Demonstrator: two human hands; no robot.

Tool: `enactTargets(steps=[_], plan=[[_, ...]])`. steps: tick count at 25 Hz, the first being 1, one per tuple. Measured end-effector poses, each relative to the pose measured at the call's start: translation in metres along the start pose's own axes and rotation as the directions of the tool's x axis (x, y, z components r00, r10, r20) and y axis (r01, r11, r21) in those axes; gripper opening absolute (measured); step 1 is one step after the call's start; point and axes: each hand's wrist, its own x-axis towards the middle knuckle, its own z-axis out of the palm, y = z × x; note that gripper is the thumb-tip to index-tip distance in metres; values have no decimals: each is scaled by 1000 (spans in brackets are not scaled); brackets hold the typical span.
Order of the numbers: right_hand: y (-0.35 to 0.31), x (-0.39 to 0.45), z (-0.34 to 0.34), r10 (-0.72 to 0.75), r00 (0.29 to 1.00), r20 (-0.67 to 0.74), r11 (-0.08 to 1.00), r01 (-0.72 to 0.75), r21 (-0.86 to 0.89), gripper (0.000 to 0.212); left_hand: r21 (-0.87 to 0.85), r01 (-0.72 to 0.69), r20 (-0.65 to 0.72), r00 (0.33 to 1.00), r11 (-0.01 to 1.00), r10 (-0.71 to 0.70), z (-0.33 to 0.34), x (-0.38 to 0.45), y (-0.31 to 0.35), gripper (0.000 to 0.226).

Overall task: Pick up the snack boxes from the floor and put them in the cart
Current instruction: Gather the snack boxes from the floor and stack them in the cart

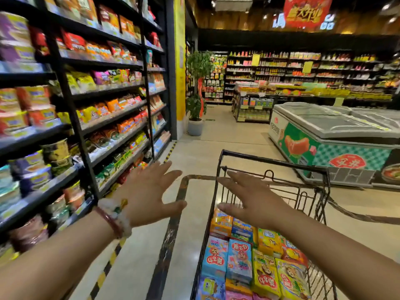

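Both hands, left (149,191) and right (255,200), spread open and empty above a cart (272,163) packed with snack boxes (240,259).

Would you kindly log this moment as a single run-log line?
left hand: open, empty | right hand: open, empty, above cart | snack boxes: in cart | floor: no boxes visible

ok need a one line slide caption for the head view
Both hands, left and right, open and empty above a cart already loaded with snack boxes in a supermarket aisle.
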Motion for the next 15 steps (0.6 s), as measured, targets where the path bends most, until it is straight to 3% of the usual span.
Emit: enactTargets(steps=[2, 5, 9, 15], plan=[[-12, -9, 1, -106, 994, -3, 994, 106, -23, 115, 7, 87, 32, 996, 996, -87, -5, -38, 10, 83], [-34, -25, 2, -260, 966, 2, 966, 260, -7, 108, 17, 168, 20, 986, 986, -168, -7, -92, 23, 111], [-78, -51, -1, -473, 880, 41, 881, 471, 51, 97, 7, 334, 52, 941, 942, -334, -11, -172, 39, 131], [-172, -94, -7, -692, 721, 31, 722, 691, 36, 98, 39, 558, 24, 829, 829, -559, -21, -301, 47, 126]])
